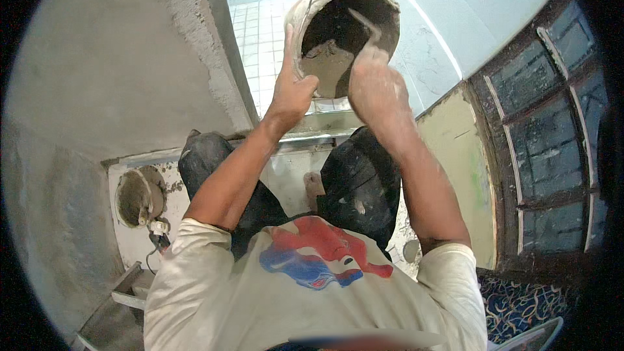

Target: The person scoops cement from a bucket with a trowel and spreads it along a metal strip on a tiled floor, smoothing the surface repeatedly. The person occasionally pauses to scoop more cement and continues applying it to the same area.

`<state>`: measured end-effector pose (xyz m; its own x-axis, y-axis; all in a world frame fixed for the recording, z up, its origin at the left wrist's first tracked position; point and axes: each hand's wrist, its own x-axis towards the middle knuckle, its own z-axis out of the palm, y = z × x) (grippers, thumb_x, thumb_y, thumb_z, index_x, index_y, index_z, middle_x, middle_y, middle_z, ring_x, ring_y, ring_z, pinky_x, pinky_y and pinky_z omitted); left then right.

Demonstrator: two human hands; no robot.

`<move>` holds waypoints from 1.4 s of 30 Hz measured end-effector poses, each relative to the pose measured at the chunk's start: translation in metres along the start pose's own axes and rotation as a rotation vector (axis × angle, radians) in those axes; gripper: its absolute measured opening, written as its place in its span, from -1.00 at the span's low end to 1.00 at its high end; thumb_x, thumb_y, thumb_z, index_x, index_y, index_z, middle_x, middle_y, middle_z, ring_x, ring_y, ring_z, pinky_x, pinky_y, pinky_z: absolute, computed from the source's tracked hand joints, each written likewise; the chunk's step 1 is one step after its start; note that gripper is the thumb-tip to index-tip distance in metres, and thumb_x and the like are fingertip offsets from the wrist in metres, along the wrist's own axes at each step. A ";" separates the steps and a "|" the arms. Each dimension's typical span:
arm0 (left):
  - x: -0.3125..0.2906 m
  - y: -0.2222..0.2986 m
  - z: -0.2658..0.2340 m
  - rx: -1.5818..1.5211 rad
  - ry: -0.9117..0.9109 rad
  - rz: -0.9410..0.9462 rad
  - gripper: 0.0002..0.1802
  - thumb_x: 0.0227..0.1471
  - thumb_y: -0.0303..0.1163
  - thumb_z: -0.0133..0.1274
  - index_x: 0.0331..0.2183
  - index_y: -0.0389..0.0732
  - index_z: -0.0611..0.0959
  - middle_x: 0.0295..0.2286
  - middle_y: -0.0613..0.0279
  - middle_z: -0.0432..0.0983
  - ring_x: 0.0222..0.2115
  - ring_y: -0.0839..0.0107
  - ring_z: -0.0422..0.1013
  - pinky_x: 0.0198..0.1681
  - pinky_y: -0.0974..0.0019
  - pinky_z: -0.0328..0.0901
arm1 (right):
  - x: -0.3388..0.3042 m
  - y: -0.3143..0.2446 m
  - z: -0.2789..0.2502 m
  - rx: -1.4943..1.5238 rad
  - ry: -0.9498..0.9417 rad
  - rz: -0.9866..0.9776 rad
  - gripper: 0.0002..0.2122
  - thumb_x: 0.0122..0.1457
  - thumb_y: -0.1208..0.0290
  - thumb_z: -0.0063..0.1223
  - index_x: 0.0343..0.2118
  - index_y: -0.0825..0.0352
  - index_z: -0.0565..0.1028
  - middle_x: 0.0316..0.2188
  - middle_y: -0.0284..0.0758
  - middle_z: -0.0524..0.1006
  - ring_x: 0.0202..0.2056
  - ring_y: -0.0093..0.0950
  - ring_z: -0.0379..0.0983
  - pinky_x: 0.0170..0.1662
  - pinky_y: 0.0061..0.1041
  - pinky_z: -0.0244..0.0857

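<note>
A mortar bucket (344, 32) is being held up and tilted toward the camera, so that its dark interior and a mass of wet grey mortar (328, 68) in its lower part are being shown. The bucket's rim is being gripped by the left hand (292, 88), whose fingers (288, 42) are being stretched up along the outer wall while the thumb is being hooked over the rim. The right hand (374, 88) is being kept closed around the handle of a trowel (367, 26), whose blade is being pushed into the bucket's interior, above the mortar. Both hands are being coated with grey dust.

Behind the bucket, a pale tiled wall (257, 32) is being seen; to the left, a freshly plastered grey wall (110, 71) is being shown with a rough edge. Below, the person's dark, splattered trousers (357, 182) are being seen above a white surface, and a second round mortar pan (138, 196) is being seen at the lower left, well apart from the hands. A dark-framed window (549, 143) is being shown at the right.
</note>
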<state>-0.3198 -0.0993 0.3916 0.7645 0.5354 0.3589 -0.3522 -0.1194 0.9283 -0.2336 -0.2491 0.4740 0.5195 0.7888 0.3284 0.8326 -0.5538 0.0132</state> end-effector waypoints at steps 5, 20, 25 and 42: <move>0.000 0.006 0.005 -0.007 0.034 0.018 0.03 -0.01 -0.69 -0.13 0.46 -0.27 -0.12 0.28 -0.09 0.21 0.27 0.16 0.22 0.36 0.24 0.08 | 0.009 0.005 0.008 -0.054 -0.189 -0.130 -0.81 0.15 0.48 0.07 -0.29 0.53 0.55 -0.37 -0.02 0.58 -0.23 -0.18 0.67 -0.22 -0.30 0.60; 0.005 0.002 0.013 -0.168 0.119 -0.037 -0.29 0.02 -0.61 -0.01 0.24 -0.29 0.29 -0.11 0.17 0.49 -0.25 0.44 0.44 -0.22 0.33 0.41 | 0.012 0.015 0.002 -0.045 0.019 -0.099 -0.81 0.18 0.52 -0.01 -0.26 0.51 0.59 -0.29 0.05 0.60 -0.27 -0.06 0.65 -0.18 -0.15 0.58; 0.002 0.005 0.003 -0.140 0.079 -0.105 -0.17 -0.02 -0.63 -0.02 0.32 -0.31 0.21 0.01 0.09 0.45 -0.02 0.29 0.41 0.10 0.27 0.33 | 0.012 0.016 -0.001 0.009 -0.073 -0.089 -0.79 0.15 0.60 -0.04 -0.17 0.58 0.47 -0.26 0.13 0.57 -0.27 0.04 0.63 -0.18 -0.13 0.57; 0.002 -0.006 0.000 -0.051 0.062 -0.027 -0.31 0.06 -0.58 0.01 0.24 -0.29 0.28 -0.09 0.13 0.49 -0.19 0.38 0.46 -0.16 0.30 0.42 | 0.002 0.012 0.010 0.008 0.092 -0.016 -0.77 0.15 0.57 -0.01 -0.16 0.56 0.49 -0.28 0.12 0.58 -0.27 -0.03 0.64 -0.21 -0.16 0.57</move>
<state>-0.3162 -0.0978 0.3871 0.7400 0.5888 0.3253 -0.3597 -0.0623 0.9310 -0.2209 -0.2513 0.4658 0.4865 0.7697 0.4134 0.8424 -0.5388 0.0117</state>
